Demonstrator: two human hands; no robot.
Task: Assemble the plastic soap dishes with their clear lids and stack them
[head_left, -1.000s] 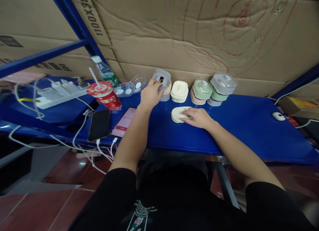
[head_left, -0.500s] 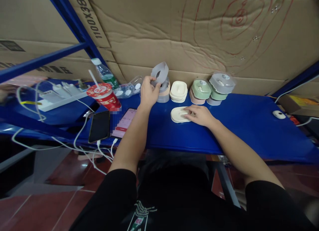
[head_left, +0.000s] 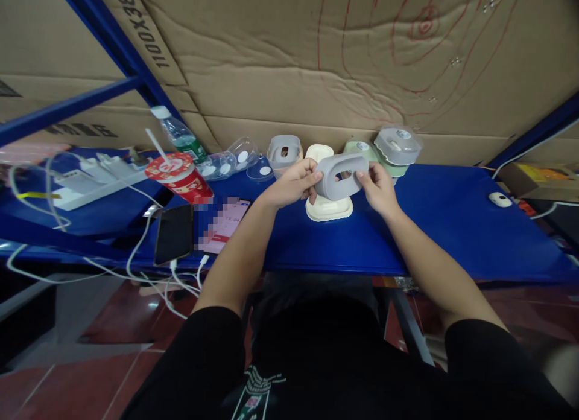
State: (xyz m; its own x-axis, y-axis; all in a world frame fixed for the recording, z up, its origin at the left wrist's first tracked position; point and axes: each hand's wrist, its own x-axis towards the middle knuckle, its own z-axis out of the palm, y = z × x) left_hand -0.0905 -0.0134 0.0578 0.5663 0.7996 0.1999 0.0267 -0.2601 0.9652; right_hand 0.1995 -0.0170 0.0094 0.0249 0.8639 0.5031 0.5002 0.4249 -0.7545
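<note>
Between my two hands a grey plastic cover with an oval slot (head_left: 329, 166) is held up, tilted so its slot faces me. My left hand (head_left: 296, 183) pinches its left end, and my right hand (head_left: 377, 186) grips the right end. Just below it a cream-coloured oval piece (head_left: 329, 210) lies on the blue table, partly hidden by the cover. Behind, a stack of cream pieces (head_left: 319, 152) is mostly covered from view. To its left stands a stack of similar grey covers (head_left: 284, 151).
Stacked green pieces (head_left: 362, 147) and a clear-wrapped grey piece (head_left: 398, 145) stand at the back right. Clear plastic lids (head_left: 242, 154), a red cup (head_left: 181, 178), a bottle (head_left: 178, 133), two phones (head_left: 174, 234) and white cables are on the left. A small white device (head_left: 500, 199) lies far right.
My left hand has brought the grey cover from the back stack toward the middle. My right hand has left the cream piece and taken the cover's other end. The view has shifted slightly.
</note>
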